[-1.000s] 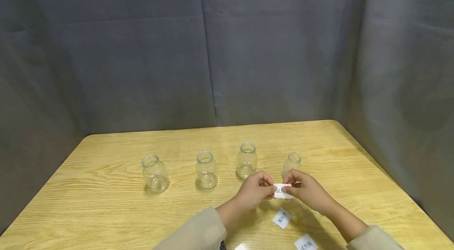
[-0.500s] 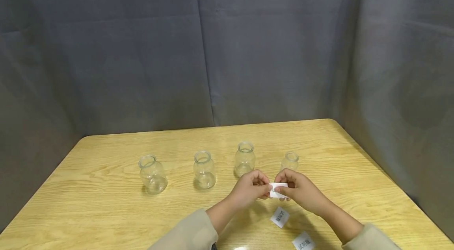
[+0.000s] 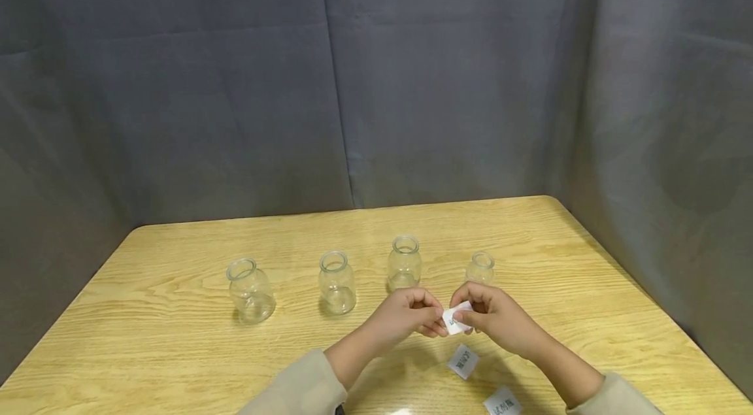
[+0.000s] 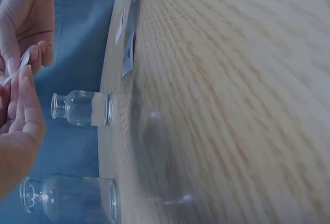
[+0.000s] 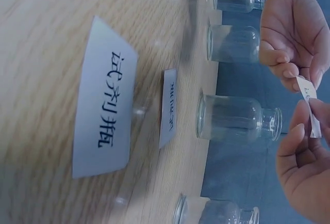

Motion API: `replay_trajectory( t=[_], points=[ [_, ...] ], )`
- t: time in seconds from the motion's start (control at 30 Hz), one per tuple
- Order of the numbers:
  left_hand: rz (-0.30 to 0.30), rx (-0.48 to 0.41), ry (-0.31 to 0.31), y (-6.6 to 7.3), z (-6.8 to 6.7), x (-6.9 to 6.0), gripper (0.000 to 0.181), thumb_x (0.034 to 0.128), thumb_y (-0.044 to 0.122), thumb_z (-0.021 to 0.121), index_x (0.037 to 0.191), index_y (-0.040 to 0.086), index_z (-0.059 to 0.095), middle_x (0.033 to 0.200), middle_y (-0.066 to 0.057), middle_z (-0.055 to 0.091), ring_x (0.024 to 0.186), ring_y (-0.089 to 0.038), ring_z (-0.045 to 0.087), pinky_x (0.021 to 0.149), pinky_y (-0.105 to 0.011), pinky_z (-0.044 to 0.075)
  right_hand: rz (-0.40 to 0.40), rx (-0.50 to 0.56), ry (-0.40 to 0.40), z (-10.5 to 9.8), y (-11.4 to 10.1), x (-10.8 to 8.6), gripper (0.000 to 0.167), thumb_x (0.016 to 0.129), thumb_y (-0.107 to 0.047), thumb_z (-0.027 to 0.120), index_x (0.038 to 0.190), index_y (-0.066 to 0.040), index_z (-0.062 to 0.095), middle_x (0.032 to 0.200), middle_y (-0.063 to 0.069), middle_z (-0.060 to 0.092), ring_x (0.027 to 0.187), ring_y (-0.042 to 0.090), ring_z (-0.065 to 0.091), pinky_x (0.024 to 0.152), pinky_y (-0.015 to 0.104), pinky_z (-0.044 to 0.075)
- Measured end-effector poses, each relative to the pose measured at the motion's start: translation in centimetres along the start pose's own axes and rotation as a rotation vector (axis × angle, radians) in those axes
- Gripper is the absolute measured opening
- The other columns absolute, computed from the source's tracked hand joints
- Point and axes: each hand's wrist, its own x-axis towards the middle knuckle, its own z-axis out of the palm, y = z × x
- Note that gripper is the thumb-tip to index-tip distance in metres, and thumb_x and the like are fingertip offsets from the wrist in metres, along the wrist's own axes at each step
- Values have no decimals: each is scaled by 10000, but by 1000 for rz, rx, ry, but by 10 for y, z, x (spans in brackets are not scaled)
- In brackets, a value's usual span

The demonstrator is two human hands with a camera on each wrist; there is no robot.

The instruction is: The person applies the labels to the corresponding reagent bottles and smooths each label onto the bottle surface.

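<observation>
With fingers [image 3: 467, 289] nearly closed, pinching between left hand [image 3: 406, 315] and right hand [image 3: 501, 320] a small white rectangular paper label [image 3: 451, 323], below and right of frame centre, above the yellow wood-grain counter [image 3: 165, 349].

Smooth, glossy glass jars [image 3: 338, 287], matt paper label [image 3: 456, 327]

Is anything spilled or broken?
Nothing stands out. Four glass jars stand upright, no spill or crack visible. The left hand and right hand pinch a paper label; loose labels lie at different angles.
</observation>
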Motion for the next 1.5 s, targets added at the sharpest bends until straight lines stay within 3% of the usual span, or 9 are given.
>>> replay_trajectory(
  t=[0.27,0.63,1.27,1.5],
  points=[
    [-26,-28,-65,0,-4,-3,184,845,66,521,900,-108,542,763,-93,609,681,-158,608,668,-311,491,14,46,-57,0,-3,-2,163,857,-130,525,933,14,523,877,148,500,724,171,520,628,306,471],
    [-36,-60,-131,4,-8,-8,200,835,43,537,910,-142,536,784,-98,621,707,-142,607,692,-308,487,-37,88,-109,0,-6,-4,172,862,-115,511,955,29,523,856,140,513,738,137,513,647,303,459],
    [-57,-50,-71,-4,-12,-9,178,819,21,539,899,-138,528,767,-115,617,689,-163,611,682,-317,490,11,110,-61,10,-3,-1,203,852,-121,531,969,43,512,869,154,533,762,187,550,683,348,482],
    [-34,-24,-35,-7,-15,-10,180,830,37,540,897,-130,535,786,-134,619,713,-184,614,696,-336,488,23,34,-4,11,-1,-1,274,842,-163,554,1006,49,493,817,114,512,720,181,523,677,351,467]
  ],
)
